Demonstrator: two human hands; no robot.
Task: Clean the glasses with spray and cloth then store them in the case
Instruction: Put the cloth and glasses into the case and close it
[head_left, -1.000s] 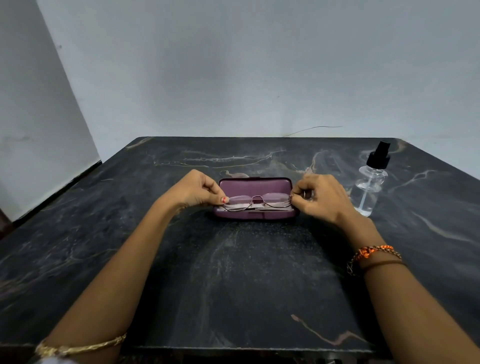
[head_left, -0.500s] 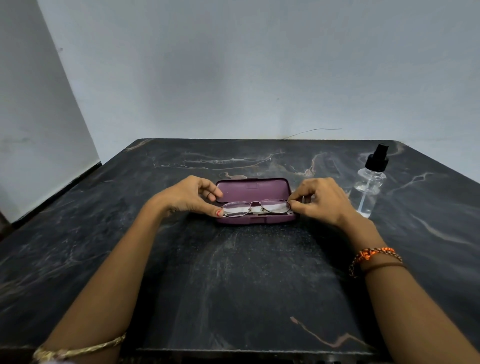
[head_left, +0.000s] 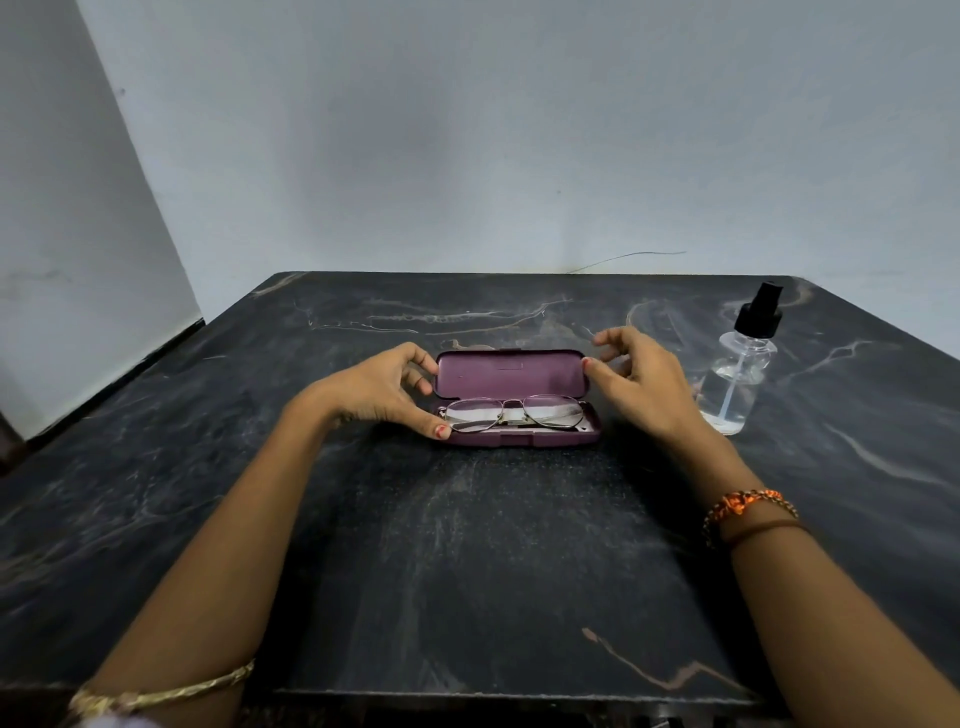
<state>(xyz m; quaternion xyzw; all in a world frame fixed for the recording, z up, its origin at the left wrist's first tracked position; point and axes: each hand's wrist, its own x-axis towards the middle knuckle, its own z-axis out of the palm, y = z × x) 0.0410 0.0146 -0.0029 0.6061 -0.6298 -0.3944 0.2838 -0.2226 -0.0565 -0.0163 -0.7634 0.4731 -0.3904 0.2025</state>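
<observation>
The thin metal-framed glasses (head_left: 553, 409) lie folded inside the open purple case (head_left: 509, 373), on a pale cloth (head_left: 514, 419) in its base. The lid stands up behind them. My left hand (head_left: 374, 389) brackets the case's left end, with the forefinger on the lid's edge and the thumb on the base's front corner by the frame's hinge. My right hand (head_left: 639, 384) hovers at the lid's right end with fingers spread; its thumb tip is at the lid's corner. The clear spray bottle (head_left: 737, 379) with a black nozzle stands upright to the right of that hand.
Everything sits on a dark marble table (head_left: 467, 545) pushed against pale walls at the back and left. The table's front edge runs just under my forearms. Bangles and bracelets circle both wrists.
Both hands lowered the glasses into the case and let go of them. My right hand lifted off to the lid's right end, and my left hand shifted onto the case's left end.
</observation>
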